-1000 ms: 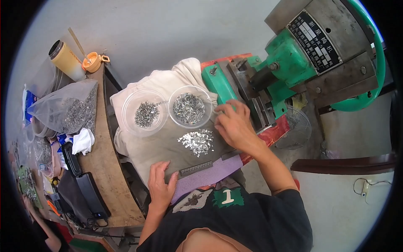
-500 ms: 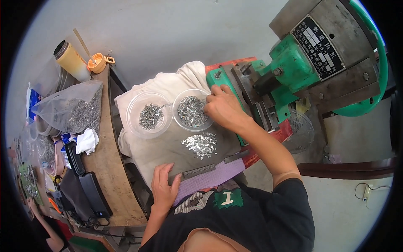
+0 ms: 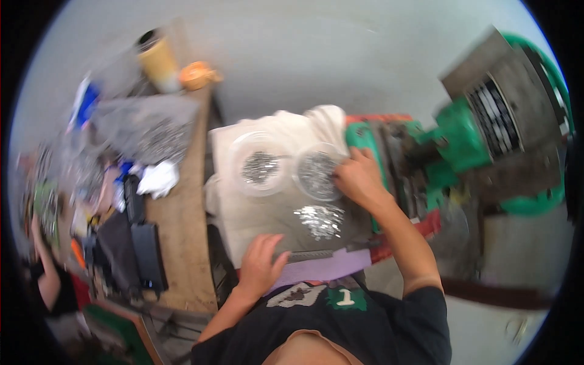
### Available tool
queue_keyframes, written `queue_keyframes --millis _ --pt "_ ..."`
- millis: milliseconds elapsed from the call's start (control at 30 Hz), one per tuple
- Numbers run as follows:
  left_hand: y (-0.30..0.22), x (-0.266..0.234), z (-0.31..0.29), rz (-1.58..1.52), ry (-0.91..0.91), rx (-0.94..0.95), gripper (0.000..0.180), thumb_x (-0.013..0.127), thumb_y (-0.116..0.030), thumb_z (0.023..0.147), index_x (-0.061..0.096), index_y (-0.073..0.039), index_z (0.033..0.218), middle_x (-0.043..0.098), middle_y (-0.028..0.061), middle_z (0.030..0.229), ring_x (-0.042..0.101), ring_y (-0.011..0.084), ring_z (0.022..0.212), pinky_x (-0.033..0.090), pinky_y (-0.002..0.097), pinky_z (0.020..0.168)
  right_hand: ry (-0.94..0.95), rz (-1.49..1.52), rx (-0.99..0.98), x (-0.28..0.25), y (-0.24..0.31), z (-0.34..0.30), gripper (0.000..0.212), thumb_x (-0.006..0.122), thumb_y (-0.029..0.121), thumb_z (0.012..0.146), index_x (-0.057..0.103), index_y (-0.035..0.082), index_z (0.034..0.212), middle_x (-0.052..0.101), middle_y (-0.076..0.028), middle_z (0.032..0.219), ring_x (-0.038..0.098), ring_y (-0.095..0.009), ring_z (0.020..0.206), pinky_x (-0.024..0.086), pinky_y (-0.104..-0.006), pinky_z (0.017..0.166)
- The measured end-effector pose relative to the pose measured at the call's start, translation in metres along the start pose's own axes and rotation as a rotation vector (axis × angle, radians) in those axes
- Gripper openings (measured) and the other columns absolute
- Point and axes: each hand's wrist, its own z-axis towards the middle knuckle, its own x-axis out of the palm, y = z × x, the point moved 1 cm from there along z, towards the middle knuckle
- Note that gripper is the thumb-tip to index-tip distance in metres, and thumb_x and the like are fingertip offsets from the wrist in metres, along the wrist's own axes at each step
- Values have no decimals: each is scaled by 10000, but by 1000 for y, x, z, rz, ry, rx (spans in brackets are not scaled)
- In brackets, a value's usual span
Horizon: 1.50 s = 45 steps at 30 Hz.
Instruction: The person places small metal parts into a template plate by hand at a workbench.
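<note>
My right hand (image 3: 359,177) is at the right rim of a clear round tub (image 3: 318,194) of small silvery metal pieces. Its fingers are curled together at the tub's edge, and whatever is between them is hidden. My left hand (image 3: 263,263) lies with fingers stretched and thumb apart, beside the left end of a dark toothed metal strip (image 3: 311,255). A second clear tub (image 3: 258,190), left of the first, holds more small metal parts. In front of the tubs, a loose pile of shiny flat metal bits (image 3: 321,221) rests on beige cloth (image 3: 240,225). Motion blurs the view.
A green and grey press machine (image 3: 465,125) stands at the right. On the wooden table (image 3: 182,243) at the left are a bag of metal parts (image 3: 161,137), a yellow bottle (image 3: 159,64) and a black case (image 3: 148,258). Another person's arm (image 3: 45,261) shows at far left.
The whole view has shifted, so the scene sits further right and is blurred. My right hand stays at the right tub; my left hand stays near the strip's left end.
</note>
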Motion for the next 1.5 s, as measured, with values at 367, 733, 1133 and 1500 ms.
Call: queue_keyframes --millis 367,733,1133,1500 --pt "-38 20 52 -137 -130 204 243 645 -151 892 582 -36 1096 603 128 1014 619 340 964 513 423 822 -169 264 132 5 -3 -24 125 793 143 672 772 101 788 707 -99 773 619 -257 788 445 -402 812" --pt "-43 84 143 -204 -139 138 178 620 -43 827 633 4 998 656 190 911 656 399 867 518 474 744 -195 1596 637 17 -23 -41 148 716 79 893 712 -25 997 715 -48 924 632 -103 828 481 -231 787" --pt "-32 95 167 -376 -206 32 81 640 -65 785 676 4 807 671 194 826 659 390 822 517 470 748 -357 1545 720 24 -6 -38 210 690 153 944 705 -23 1058 722 -69 981 646 -117 897 494 -256 832" --pt "-33 86 170 -452 -218 6 91 668 -71 732 653 9 773 677 184 759 666 357 723 525 431 676 -410 1460 661 24 15 -37 308 602 169 1004 674 -65 1191 709 -107 1101 642 -145 1016 479 -281 943"
